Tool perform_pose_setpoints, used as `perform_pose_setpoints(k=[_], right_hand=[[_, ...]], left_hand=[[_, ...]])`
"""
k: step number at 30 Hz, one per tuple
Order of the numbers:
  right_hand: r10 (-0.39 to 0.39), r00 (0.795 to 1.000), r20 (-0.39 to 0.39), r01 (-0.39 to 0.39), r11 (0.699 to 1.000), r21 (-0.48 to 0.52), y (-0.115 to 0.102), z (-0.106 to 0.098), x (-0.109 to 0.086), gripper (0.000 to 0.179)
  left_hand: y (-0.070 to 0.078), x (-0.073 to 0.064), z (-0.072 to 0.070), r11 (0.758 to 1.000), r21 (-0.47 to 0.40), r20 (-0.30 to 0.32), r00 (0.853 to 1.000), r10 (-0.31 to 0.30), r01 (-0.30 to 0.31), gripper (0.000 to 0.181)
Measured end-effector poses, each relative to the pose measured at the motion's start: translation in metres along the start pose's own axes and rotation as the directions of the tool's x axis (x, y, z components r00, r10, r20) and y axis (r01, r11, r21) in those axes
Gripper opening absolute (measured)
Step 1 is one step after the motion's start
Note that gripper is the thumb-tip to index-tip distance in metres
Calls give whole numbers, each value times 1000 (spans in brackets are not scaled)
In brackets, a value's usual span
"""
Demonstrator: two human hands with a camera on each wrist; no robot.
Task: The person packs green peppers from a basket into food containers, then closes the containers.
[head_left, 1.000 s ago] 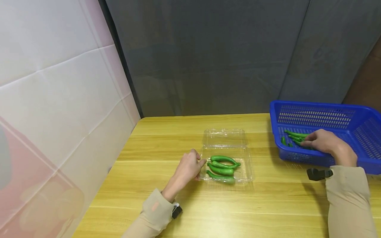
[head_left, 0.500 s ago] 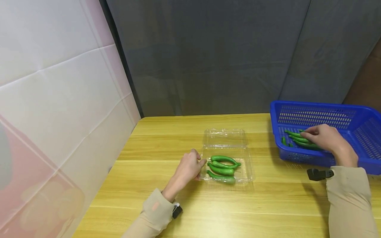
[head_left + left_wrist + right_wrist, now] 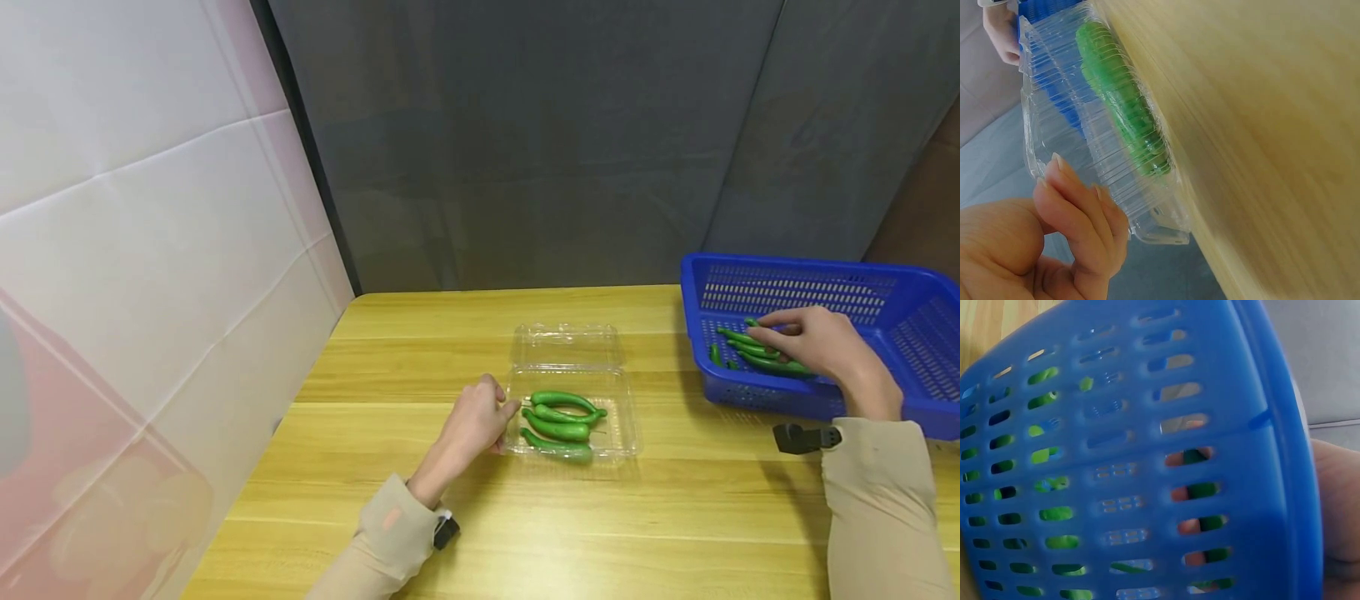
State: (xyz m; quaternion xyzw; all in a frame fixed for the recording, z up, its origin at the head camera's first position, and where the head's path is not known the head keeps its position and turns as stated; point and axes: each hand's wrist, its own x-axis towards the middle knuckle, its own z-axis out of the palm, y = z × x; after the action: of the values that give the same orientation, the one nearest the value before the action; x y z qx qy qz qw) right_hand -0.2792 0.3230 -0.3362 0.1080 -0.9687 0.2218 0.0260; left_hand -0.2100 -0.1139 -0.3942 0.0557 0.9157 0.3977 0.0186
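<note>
My left hand (image 3: 472, 417) pinches the left edge of a clear plastic clamshell box (image 3: 619, 417), whose lid (image 3: 566, 348) lies back. Several green chili peppers (image 3: 561, 430) lie side by side in the box; the left wrist view shows one green pepper (image 3: 1119, 100) through the ribbed wall. Over the left part of a blue basket (image 3: 780, 398), my right hand (image 3: 821, 342) pinches a green chili pepper (image 3: 752, 322), its tip poking past the fingertips. In the right wrist view, basket slots show the held pepper (image 3: 1213, 522) beside the fingers.
More chili peppers (image 3: 776, 365) lie in the basket under the right hand. A wooden table (image 3: 420, 350) carries both containers. Dark grey panels (image 3: 525, 167) stand along its back edge, and a white printed sheet (image 3: 172, 208) hangs at the left.
My right hand has risen slightly from the peppers at the basket's bottom, a pepper now between its fingers, uncovering others beneath. The left hand and the box have stayed still.
</note>
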Motion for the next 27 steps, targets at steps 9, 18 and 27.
perform_pose_setpoints(k=[9,18,27], right_hand=[[15,997,-72,-13,1000,24,-10,-4,-2,56],[-16,996,-88,18,1000,17,-21,-9,-3,52],[-43,997,-57,44,999,14,-32,-9,-2,52]], left_hand=[[0,0,1,1000,2,1,1000,6,-6,20],[1,0,0,1000,1,-1,1000,7,-7,21],[1,0,1,1000,-4,-1,1000,-3,3,22]])
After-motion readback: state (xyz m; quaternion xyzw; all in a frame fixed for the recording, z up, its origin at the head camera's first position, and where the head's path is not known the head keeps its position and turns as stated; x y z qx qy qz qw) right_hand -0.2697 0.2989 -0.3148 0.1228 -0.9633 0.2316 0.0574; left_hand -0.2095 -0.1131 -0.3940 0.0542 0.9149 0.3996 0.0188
